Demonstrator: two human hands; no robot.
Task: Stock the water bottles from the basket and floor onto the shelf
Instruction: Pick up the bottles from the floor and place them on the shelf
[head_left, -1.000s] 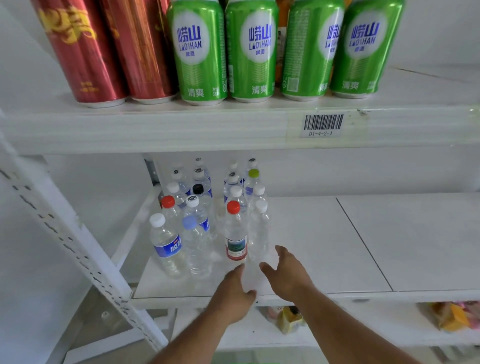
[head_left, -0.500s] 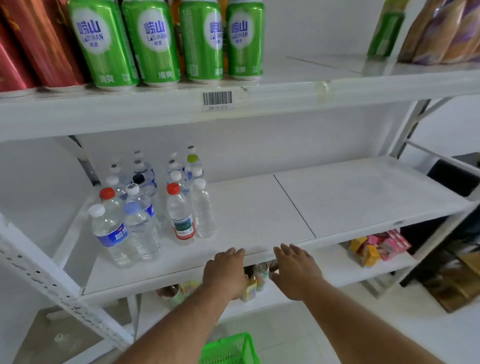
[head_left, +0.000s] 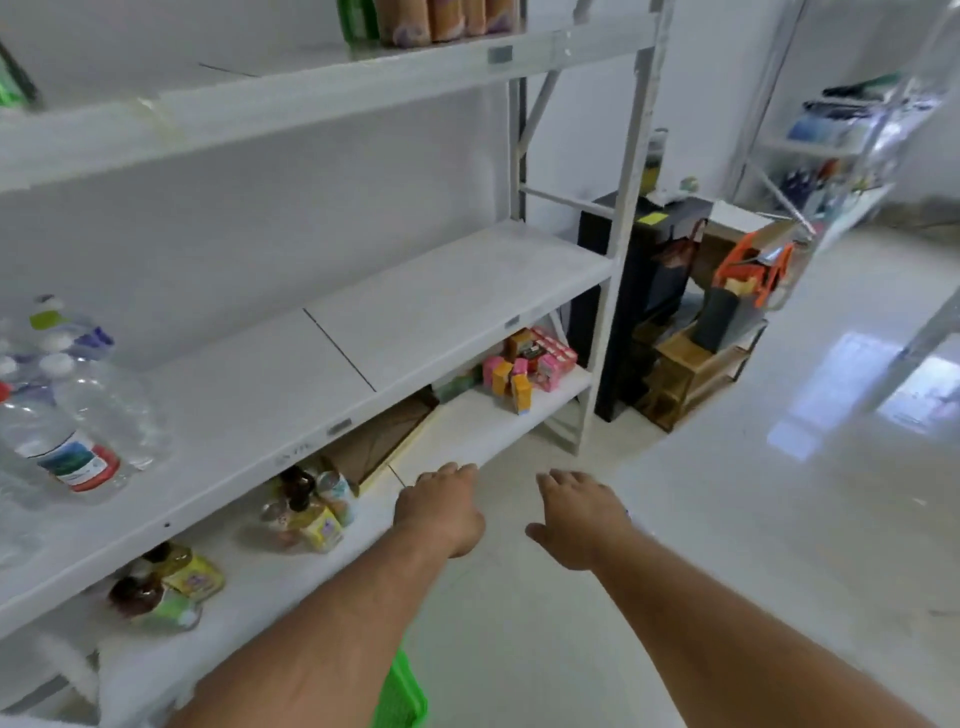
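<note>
A white shelf (head_left: 457, 291) fills the space above and to the left of both hands, its middle board bare along the stretch nearest them. Up and far to the left of the left hand, at the edge of the view, a cluster of water bottles (head_left: 78, 410) stands on that board; the picture is blurred there, and only white caps, one yellow-green cap and a red-banded label can be made out. Below the left forearm a green basket (head_left: 402, 696) shows just a corner, too little to tell what it holds.

Beyond and to the right of the right hand, a black cabinet (head_left: 639, 291) and a wooden crate (head_left: 691, 364) sit on the glossy floor (head_left: 779, 519). On the lower board, up and away from the hands, lies a group of pink and orange cartons (head_left: 524, 366); just left of the left hand stand small brown-capped bottles (head_left: 306, 509).

The left hand (head_left: 441, 512) and right hand (head_left: 576, 517) reach forward side by side, apart, palms down. Both have relaxed, loosely spread fingers and hold nothing.
</note>
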